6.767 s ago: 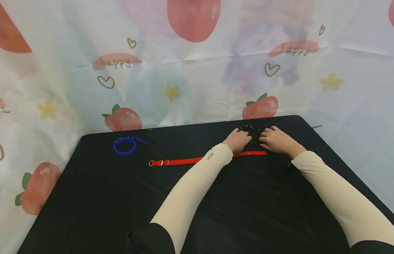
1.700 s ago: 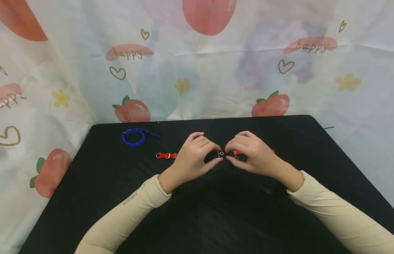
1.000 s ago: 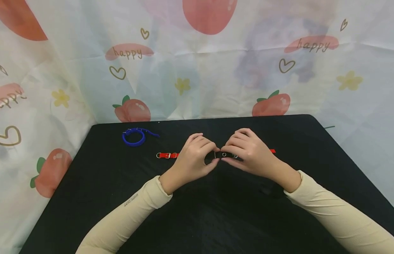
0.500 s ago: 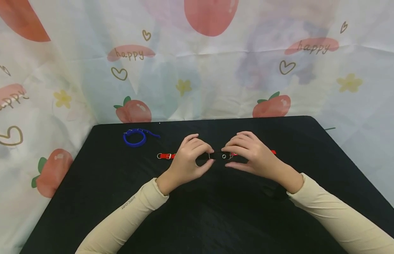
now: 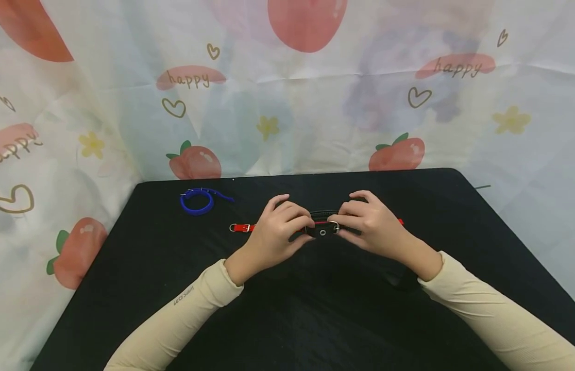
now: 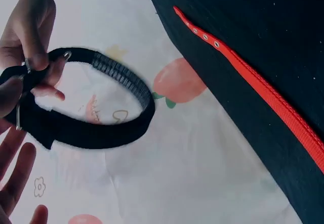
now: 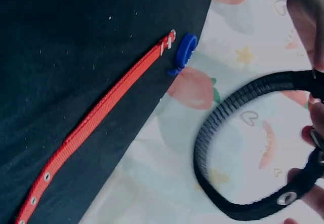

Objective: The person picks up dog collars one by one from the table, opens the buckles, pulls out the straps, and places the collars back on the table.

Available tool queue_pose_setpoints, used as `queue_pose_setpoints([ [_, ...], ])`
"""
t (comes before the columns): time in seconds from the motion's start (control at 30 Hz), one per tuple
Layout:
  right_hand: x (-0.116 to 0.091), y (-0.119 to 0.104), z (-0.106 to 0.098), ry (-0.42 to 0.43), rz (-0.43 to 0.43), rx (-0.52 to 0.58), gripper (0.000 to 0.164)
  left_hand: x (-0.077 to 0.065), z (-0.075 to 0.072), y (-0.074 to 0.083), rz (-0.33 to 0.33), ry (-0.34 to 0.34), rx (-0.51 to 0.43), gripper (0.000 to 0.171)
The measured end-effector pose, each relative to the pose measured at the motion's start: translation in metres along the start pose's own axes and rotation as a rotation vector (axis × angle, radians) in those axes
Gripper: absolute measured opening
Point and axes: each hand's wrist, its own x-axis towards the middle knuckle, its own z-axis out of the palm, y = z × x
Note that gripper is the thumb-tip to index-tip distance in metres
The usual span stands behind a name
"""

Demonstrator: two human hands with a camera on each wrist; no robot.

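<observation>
A black collar (image 5: 322,233), bent into a loop, is between my two hands over the middle of the table. In the head view my left hand (image 5: 280,229) pinches its strap near a metal keeper, an eyelet showing just to the right. My right hand (image 5: 375,226) grips the collar by its metal buckle. Both wrist views show the round loop, ribbed on its inner face: the left one shows the collar (image 6: 101,133) hanging clear of the table, with the strap end passing through the metal fittings. Behind the hands lies a red collar (image 5: 242,228), stretched flat and partly hidden.
At the back left of the black table (image 5: 204,309) sits a blue collar (image 5: 197,211), buckled into a ring with its tail out. The right wrist view shows the red collar (image 7: 109,102) with metal eyelets. A printed cloth (image 5: 292,129) hangs behind the table.
Earlier both hands were at the black collar at the back right; it came to the middle. Since half a second ago the collar has tilted, showing its loop, and the right fingers have closed on the buckle.
</observation>
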Motion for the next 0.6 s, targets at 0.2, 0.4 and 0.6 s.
queue_pose_setpoints([
  [0.2, 0.0021, -0.0036, 0.0009, -0.11, -0.017, -0.136, 0.028, 0.0007, -0.0012, 0.0001, 0.023, -0.107, 0.027, 0.018],
  [0.4, 0.0042, -0.0055, 0.0022, -0.145, -0.013, -0.174, 0.027, 0.0041, -0.0024, -0.0014, 0.056, -0.19, 0.019, 0.019],
  [0.6, 0.003, -0.0068, 0.0037, -0.149, -0.023, -0.201, 0.027, 0.0042, -0.002, -0.0018, 0.072, -0.209, 0.041, 0.021],
])
